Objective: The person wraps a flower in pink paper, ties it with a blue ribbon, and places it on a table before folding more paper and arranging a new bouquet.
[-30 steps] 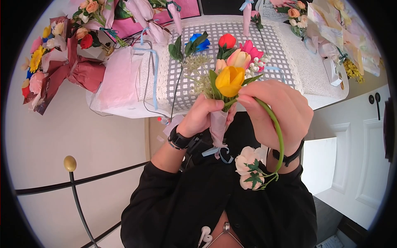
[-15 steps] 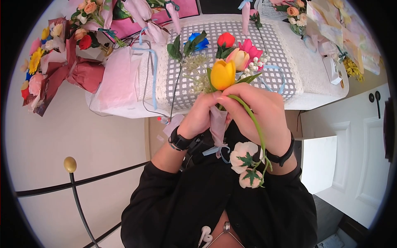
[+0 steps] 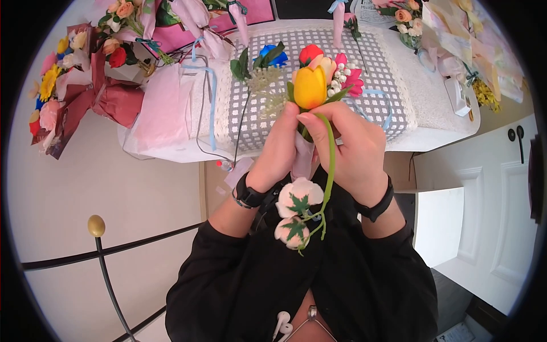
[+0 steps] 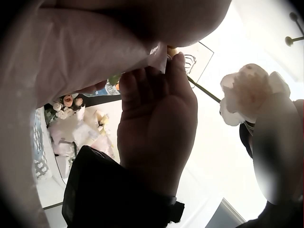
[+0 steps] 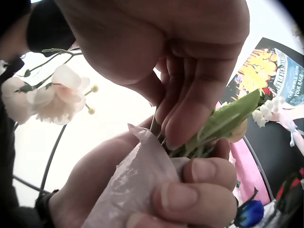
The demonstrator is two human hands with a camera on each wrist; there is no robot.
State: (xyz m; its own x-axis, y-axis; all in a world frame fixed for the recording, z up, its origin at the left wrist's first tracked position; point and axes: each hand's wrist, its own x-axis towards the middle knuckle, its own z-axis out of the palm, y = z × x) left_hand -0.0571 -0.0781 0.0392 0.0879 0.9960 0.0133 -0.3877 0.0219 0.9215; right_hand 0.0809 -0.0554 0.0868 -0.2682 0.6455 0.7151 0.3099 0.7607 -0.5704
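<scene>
My left hand (image 3: 281, 139) grips a small bouquet by its pale pink paper wrap (image 5: 133, 180). A yellow tulip (image 3: 310, 88) stands at the front, with a peach tulip, a red bloom (image 3: 310, 53), magenta petals (image 3: 354, 83) and white berries (image 3: 342, 74) behind it. Just below the yellow tulip, my right hand (image 3: 360, 149) pinches a green stem (image 3: 332, 165) that bends over and hangs down. Two pale pink blossoms (image 3: 302, 195) dangle from its low end, in front of the wrap. In the right wrist view, the right fingertips are right at the wrap's opening, among stems and a green leaf (image 5: 230, 116).
On the table lie a grey checked cloth (image 3: 376, 57), a blue rose (image 3: 276, 56) with a long dark stem, pink paper sheets (image 3: 162, 108) and blue ribbon (image 3: 213, 114). Wrapped bouquets stand left (image 3: 94, 97) and right (image 3: 473, 40). A white door (image 3: 490, 211) is at the right.
My right hand has moved left and closer to my left hand. The hanging blossoms have swung left across the wrap. The bouquet's head has turned, its tulip now more upright.
</scene>
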